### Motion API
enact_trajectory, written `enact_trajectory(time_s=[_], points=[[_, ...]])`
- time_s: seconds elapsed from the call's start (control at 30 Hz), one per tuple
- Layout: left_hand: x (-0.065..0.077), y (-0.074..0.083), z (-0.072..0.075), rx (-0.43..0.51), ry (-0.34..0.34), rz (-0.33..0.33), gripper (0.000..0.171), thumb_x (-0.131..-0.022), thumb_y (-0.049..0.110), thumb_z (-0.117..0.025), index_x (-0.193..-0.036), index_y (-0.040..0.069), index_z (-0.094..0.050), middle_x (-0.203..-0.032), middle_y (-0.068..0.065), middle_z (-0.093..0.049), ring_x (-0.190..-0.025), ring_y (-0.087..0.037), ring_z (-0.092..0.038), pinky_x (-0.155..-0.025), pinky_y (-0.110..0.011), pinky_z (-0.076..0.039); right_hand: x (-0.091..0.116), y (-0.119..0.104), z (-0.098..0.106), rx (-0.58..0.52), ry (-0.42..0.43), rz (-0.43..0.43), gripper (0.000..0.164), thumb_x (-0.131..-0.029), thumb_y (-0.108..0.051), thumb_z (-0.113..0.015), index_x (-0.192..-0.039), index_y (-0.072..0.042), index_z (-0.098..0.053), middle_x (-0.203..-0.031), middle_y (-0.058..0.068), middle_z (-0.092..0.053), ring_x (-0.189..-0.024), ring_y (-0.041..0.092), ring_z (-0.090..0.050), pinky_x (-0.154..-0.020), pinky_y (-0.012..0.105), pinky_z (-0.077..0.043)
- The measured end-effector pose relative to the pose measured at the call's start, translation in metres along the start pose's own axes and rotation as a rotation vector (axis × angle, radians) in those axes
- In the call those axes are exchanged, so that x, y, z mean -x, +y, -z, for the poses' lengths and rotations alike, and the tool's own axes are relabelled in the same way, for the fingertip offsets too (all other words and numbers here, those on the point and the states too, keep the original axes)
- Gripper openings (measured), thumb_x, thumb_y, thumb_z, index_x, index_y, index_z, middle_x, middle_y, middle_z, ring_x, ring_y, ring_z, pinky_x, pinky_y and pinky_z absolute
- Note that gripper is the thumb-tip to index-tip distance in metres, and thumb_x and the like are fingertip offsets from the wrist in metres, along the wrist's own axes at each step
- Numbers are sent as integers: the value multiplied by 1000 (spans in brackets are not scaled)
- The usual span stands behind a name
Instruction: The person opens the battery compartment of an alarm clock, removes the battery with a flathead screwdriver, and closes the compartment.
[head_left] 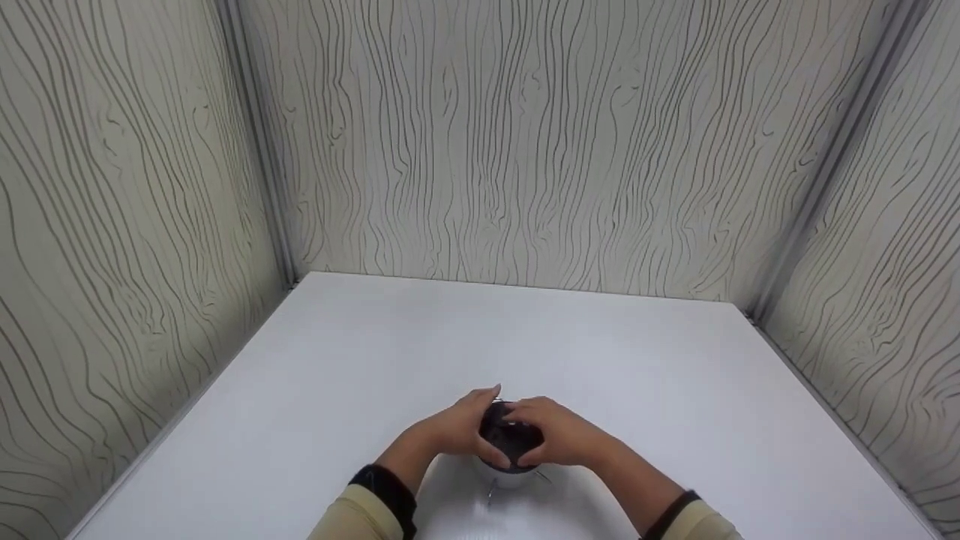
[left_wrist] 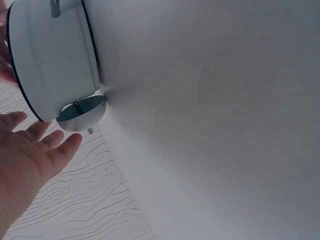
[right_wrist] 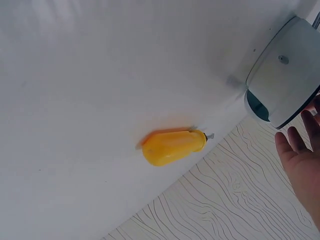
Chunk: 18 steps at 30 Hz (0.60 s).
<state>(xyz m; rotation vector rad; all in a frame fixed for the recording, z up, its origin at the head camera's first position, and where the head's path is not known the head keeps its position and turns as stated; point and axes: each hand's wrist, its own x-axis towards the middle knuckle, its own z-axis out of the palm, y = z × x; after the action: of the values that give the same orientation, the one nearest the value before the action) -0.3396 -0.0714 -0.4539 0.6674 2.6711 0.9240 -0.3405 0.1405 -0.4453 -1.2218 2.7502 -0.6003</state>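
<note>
A white twin-bell alarm clock (head_left: pixel 507 477) lies on its back near the table's front, dark face (head_left: pixel 511 441) upward. Its thin metal legs point toward me. In the left wrist view, the clock's white body (left_wrist: pixel 55 60) has black rims, and a half-dome bell (left_wrist: pixel 86 114) juts from its side. My left hand (head_left: pixel 459 427) holds the clock's left side, thumb and fingers around the face's edge. Opposite it, my right hand (head_left: pixel 559 433) grips the right side, thumb and forefinger over the rim. Both hands' lower fingers extend loosely beside the body in the wrist views.
A short, bulbous yellow object (right_wrist: pixel 172 146) with a narrow grey tip lies on the table in the right wrist view; the head view does not show it. Wood-grain patterned panels (head_left: pixel 480 150) enclose the white table (head_left: pixel 360 337) on the left, back and right.
</note>
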Motion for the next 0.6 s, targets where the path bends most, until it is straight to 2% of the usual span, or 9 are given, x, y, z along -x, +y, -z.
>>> enact_trajectory(time_s=[0.33, 0.6], points=[[-1, -7, -10, -84, -19, 53, 118, -57, 54, -80, -147, 12, -15, -149, -6, -22, -136, -22, -22, -105, -41, -29, -1, -2, 2, 38, -42, -25, 54, -75, -27, -74, -124, -11, -57, -132, 3, -50, -121, 22, -45, -99, 42, -37], [-2, -6, -10, -56, -16, 49, 115, -55, 49, -83, -145, 12, -22, -145, -5, -32, -131, -21, -31, -104, -43, -30, -6, -11, 4, 215, -89, -14, 52, -75, -27, -74, -123, -15, -58, -123, 0, -57, -114, 17, -51, -95, 38, -42]])
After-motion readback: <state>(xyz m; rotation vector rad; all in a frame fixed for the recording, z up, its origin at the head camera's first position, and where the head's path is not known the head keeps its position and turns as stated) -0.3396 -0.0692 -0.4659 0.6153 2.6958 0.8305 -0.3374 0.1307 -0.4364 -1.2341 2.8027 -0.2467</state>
